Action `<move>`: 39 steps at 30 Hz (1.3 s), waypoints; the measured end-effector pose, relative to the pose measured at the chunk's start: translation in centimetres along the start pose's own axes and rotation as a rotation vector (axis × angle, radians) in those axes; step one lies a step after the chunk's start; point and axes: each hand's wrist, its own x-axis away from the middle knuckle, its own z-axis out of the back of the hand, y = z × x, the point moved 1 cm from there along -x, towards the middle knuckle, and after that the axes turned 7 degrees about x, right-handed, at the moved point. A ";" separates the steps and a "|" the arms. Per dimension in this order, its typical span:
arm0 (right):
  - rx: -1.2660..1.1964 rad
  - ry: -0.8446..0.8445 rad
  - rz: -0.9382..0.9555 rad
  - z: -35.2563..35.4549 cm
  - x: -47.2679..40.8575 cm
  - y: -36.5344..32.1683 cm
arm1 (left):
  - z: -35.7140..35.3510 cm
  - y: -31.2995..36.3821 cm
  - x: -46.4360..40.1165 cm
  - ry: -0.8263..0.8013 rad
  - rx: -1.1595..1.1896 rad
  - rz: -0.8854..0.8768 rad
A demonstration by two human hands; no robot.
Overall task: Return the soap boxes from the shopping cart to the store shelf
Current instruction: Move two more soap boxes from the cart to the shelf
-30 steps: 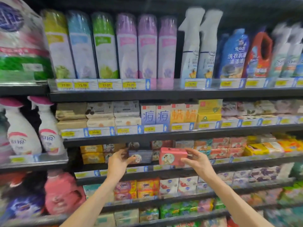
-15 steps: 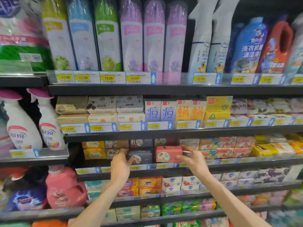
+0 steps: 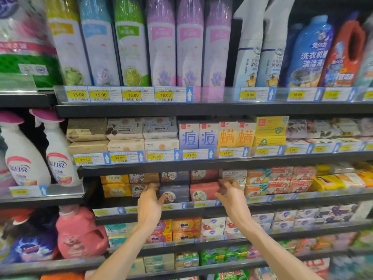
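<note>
Red soap box (image 3: 203,191) now shelved | right hand (image 3: 232,196) grip pinching it | left hand (image 3: 150,201) grip holding dark soap box (image 3: 175,192)

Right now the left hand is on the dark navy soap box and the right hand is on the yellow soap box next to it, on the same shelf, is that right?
Not quite. The head view shows the right hand on the red soap box, not a yellow one. The rest holds: the left hand is on the dark navy soap box beside it, on the same shelf.
</note>
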 end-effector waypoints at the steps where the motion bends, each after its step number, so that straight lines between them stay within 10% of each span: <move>1: 0.000 0.014 0.005 -0.2 0.1 0.1 | 0.0 0.0 0.0 0.000 -0.001 -0.005; 29: 0.061 0.167 0.038 -1.7 0.5 0.0 | 0.1 0.6 1.0 -0.037 -0.086 -0.035; 39: 0.272 -0.043 0.537 -6.3 2.1 -6.5 | 7.0 -3.3 5.6 -0.070 -0.388 -0.255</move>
